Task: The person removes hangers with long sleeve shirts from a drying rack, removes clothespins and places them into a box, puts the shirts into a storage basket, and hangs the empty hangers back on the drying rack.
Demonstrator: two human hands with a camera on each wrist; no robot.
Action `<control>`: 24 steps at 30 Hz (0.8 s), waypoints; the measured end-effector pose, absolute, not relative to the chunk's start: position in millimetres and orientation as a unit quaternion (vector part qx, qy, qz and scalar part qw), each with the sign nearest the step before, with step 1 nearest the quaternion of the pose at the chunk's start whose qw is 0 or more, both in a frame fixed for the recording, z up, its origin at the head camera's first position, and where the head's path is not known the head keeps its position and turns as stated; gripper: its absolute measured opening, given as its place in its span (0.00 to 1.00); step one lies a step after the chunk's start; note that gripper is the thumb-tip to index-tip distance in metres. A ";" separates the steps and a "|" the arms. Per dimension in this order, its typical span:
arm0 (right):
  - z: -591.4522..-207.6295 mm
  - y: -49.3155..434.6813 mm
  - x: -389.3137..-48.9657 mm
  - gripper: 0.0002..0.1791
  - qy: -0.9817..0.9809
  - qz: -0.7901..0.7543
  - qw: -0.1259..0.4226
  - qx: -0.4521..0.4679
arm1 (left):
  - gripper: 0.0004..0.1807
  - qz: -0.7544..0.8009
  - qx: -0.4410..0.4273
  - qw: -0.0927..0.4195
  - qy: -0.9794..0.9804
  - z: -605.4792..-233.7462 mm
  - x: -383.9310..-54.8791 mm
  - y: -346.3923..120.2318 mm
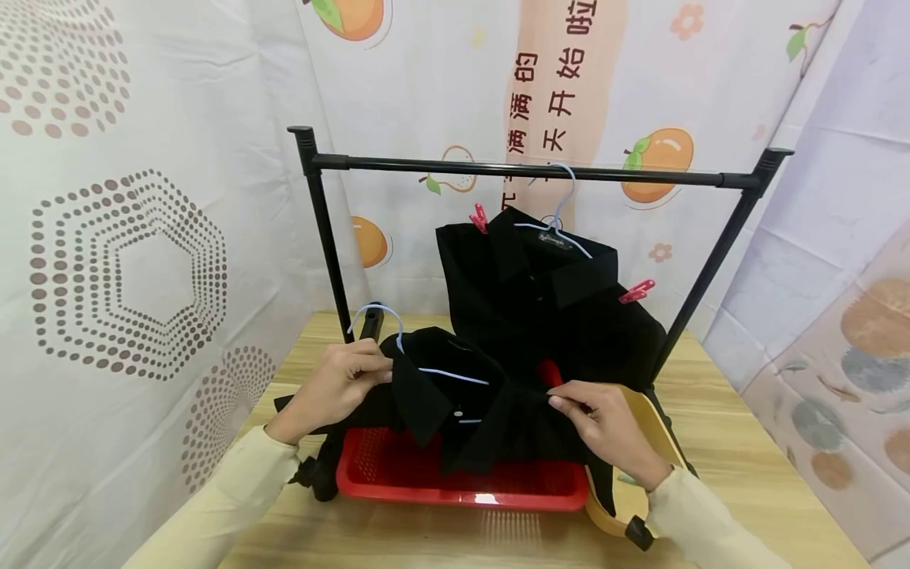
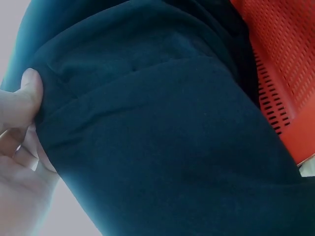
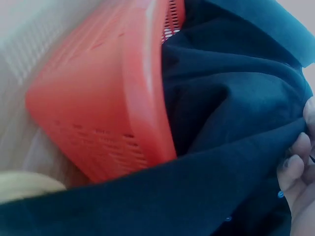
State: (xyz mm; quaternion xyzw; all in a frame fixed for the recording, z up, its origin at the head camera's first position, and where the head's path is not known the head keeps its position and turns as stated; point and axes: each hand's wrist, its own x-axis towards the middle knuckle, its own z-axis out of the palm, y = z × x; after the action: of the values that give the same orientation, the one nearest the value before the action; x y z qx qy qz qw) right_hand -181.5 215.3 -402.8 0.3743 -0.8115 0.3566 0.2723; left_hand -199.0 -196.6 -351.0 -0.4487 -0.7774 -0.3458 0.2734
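A black collared shirt (image 1: 419, 403) is spread over the red basket (image 1: 462, 496), with a light blue hanger (image 1: 453, 374) inside its neck and the hook sticking up at the left. My left hand (image 1: 341, 387) pinches the shirt at its left shoulder; in the left wrist view the thumb presses the cloth (image 2: 147, 123) at its edge. On the other side, my right hand (image 1: 604, 423) pinches the right shoulder between thumb and fingers. The right wrist view shows the cloth (image 3: 236, 108) pulled taut from those fingertips. Most of the hanger's arms are hidden under the fabric.
Behind, a second black shirt (image 1: 562, 316) hangs by a light blue hanger (image 1: 566, 197) from a black rack's bar (image 1: 441, 167). Pink clothes pegs (image 1: 637, 292) clip its shoulders. A yellow basket (image 1: 650, 415) stands right of the red one. A patterned curtain (image 1: 426, 95) backs the wooden table (image 1: 398, 537).
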 end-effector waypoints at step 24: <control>-400.8 211.7 -181.9 0.08 -0.879 0.373 0.230 0.186 | 0.15 -0.371 -0.397 0.262 -0.798 -345.2 -197.3 -209.4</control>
State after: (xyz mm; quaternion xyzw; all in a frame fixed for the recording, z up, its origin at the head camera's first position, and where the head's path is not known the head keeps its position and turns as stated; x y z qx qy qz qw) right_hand -181.9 211.7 -400.8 0.1859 -0.8792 0.3734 0.2301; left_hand -197.3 -209.4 -345.2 -0.3972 -0.7976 -0.3709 0.2619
